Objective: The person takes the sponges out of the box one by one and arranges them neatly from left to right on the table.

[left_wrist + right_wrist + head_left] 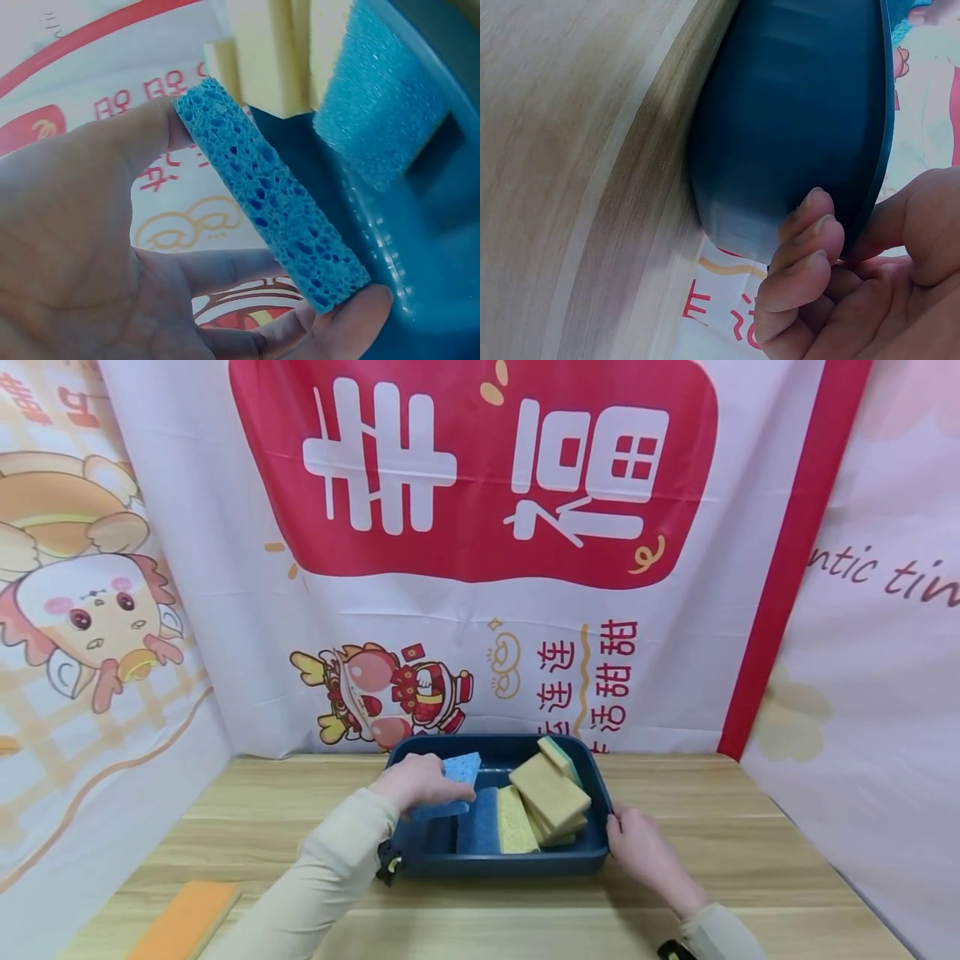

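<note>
In the head view my left hand (pixel 420 782) is over the left part of a dark blue plastic bin (pixel 517 865). It holds a light blue sponge (pixel 462 767); in the left wrist view, thumb and fingers pinch this porous sponge (pixel 262 195) at its two ends. My right hand (pixel 643 850) grips the bin's right side. The right wrist view has its curled fingers (pixel 810 277) against the outer wall (pixel 780 142), with the thumb at the rim. Inside the bin, a blue-and-yellow sponge (pixel 477 823) stands beside a loose pile of tan sponges (pixel 552 791).
An orange sponge (pixel 183 920) lies on the wood-grain table (pixel 480 918) at the front left. A green-backed sponge (pixel 558 756) leans on the pile at the bin's back right. Behind the bin hangs a red-and-white printed cloth (pixel 480 552), with printed cloths at both sides.
</note>
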Available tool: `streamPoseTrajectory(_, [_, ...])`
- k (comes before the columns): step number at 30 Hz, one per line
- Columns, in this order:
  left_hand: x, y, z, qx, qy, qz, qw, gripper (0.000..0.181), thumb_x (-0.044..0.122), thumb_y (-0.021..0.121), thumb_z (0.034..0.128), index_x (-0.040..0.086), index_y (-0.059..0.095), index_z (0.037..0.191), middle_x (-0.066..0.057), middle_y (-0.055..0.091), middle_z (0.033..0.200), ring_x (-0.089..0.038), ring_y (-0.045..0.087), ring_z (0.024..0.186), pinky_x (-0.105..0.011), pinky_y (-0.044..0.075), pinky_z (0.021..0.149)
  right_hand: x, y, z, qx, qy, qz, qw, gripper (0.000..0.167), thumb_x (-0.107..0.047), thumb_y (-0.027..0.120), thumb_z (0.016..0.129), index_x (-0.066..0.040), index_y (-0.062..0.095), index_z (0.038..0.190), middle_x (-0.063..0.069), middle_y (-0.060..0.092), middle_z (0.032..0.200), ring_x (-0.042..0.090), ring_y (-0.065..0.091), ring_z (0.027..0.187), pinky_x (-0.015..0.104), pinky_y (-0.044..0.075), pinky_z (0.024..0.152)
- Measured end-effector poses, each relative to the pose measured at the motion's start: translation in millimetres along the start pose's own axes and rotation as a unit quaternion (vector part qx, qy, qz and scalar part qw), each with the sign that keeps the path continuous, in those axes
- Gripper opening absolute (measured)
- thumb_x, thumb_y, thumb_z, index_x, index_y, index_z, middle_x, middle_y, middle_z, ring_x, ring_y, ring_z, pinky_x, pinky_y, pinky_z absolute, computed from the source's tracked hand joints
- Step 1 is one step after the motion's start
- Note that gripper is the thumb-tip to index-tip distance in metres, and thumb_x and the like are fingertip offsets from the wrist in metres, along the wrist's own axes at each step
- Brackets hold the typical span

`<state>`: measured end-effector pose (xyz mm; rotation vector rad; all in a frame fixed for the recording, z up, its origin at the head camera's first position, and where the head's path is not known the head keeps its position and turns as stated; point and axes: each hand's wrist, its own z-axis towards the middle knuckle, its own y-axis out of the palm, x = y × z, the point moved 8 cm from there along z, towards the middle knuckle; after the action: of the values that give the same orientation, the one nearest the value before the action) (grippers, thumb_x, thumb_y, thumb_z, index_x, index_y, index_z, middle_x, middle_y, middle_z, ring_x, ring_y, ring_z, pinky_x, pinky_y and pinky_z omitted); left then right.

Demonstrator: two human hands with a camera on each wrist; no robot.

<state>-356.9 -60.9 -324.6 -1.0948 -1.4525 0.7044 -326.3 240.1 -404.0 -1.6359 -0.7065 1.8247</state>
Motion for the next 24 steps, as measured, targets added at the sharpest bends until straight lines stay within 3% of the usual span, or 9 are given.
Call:
streamPoseTrajectory(5, [0.0,0.8,-14.0,0.026,0.015,-0.012,0.9995,0.078,0.055,0.073,0.0808,0.003,0.055,0.136,-0.017,0.059,0.123,-0.027,0.06,0.09,-0.038,0.054,0.054,0.3,0.7,-0.6,-0.005,0.003,-0.001,1.0,0.023,-0.007,0.041,0.102,0.004,0.061,0.102,0.006,0.05,0.061,0.017,0.049,0.049,0.029,0.041,0.043])
streamPoseTrajectory(11, [-0.6,4.7,-23.4,0.034,0.021,-0.047,0.9981,0.081,0.054,0.072,0.0827,0.003,0.05,0.141,-0.02,0.055,0.131,-0.029,0.061,0.093,-0.039,0.055,0.056,-1.0,0.1,0.0,0.003,-0.002,-0.007,1.0,0.023,-0.007,0.041,0.102,0.003,0.061,0.099,0.005,0.05,0.062,0.017,0.048,0.049,0.03,0.041,0.044])
streamPoseTrajectory(24, [-19.3,22.3,-17.5,0.037,0.001,-0.081,0.996,0.085,0.058,0.072,0.0803,0.003,0.049,0.142,-0.021,0.053,0.134,-0.03,0.058,0.093,-0.039,0.056,0.057,-0.1,0.2,1.4,0.003,0.002,-0.001,1.0,0.022,-0.007,0.042,0.101,0.003,0.062,0.1,0.005,0.05,0.063,0.017,0.048,0.05,0.03,0.041,0.044])
